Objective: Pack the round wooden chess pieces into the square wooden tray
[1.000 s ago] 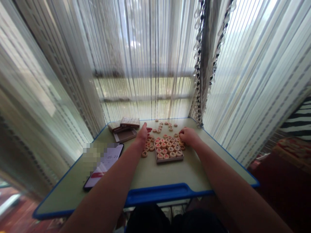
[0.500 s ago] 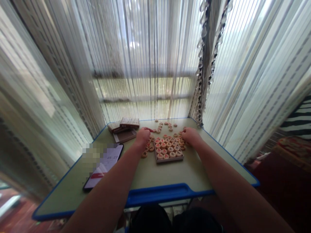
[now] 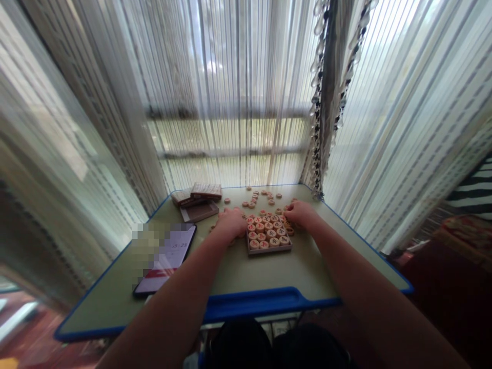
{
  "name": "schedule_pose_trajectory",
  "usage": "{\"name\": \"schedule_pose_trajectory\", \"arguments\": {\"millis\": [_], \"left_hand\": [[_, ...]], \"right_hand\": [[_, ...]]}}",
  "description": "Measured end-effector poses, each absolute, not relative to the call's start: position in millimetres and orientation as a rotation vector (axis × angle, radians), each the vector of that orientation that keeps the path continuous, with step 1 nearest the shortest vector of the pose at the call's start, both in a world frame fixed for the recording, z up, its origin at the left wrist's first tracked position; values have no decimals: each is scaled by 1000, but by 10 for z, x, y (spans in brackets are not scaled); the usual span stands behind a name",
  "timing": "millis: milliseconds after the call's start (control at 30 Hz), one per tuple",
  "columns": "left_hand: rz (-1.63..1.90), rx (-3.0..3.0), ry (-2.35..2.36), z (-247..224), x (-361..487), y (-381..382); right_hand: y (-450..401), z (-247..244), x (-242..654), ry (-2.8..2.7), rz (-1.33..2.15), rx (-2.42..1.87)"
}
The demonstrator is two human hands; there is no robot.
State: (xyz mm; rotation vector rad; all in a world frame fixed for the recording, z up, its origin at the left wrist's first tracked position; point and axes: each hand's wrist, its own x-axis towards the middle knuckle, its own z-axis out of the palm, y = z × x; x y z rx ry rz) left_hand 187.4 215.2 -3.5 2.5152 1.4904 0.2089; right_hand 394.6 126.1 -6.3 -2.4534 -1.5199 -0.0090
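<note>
A shallow open box [image 3: 270,249] sits mid-table, filled with rows of round wooden Chinese chess pieces [image 3: 274,242] marked in red and black. My left hand [image 3: 231,223] is at the box's left edge, low over loose pieces it partly covers. Its fingers point down and are mostly hidden. On the other side, my right hand [image 3: 302,213] has thumb and fingers pressed together beside a cluster of loose pieces [image 3: 289,230] against the box's right wall. What lies between those fingertips cannot be made out. More loose pieces [image 3: 251,205] are scattered behind the box.
A phone [image 3: 169,259] showing a running timer lies left of my left forearm. At the back left are an empty box tray [image 3: 198,211] and stacked cartons [image 3: 206,190]. The table has a blue rim with a groove [image 3: 253,302] in front. Curtains [image 3: 246,92] hang behind it.
My left hand has come nearer and down to the box's left edge, uncovering a piece behind it. The right hand has shifted slightly left, still with its fingers together. The view has tilted a little.
</note>
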Motion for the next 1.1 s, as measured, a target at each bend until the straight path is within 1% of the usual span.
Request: {"name": "schedule_pose_trajectory", "arguments": {"millis": [133, 267, 367, 467, 633, 800, 867, 967, 1100], "left_hand": [[221, 2538, 1541, -51, 1849, 2178], [292, 2575, 1487, -37, 1830, 2172], [349, 2586, 1466, -20, 1819, 2148], [384, 2574, 1479, -8, 1808, 2125], [455, 2615, 1526, -25, 1803, 2115], [584, 2636, 1481, -45, 1817, 2123], [745, 2652, 1374, -40, 1835, 2123], [972, 2683, 1028, -30, 1875, 2110], [1045, 2705, 660, -33, 1916, 2060]], "right_hand": [[1267, -66, 3944, -1544, -3, -2447], [1272, -75, 3922, -1507, 63, -2402], [1269, -69, 3886, -1430, 5, -2341], [1255, -36, 3838, -1402, -16, -2228], [1242, 10, 3765, -1413, 65, -2013], [1248, -7, 3651, -1546, 252, -1684], [1244, -5, 3605, -1556, 355, -1586], [1232, 13, 3570, -1513, 449, -1503], [1214, 43, 3565, -1442, 486, -1482]]}}
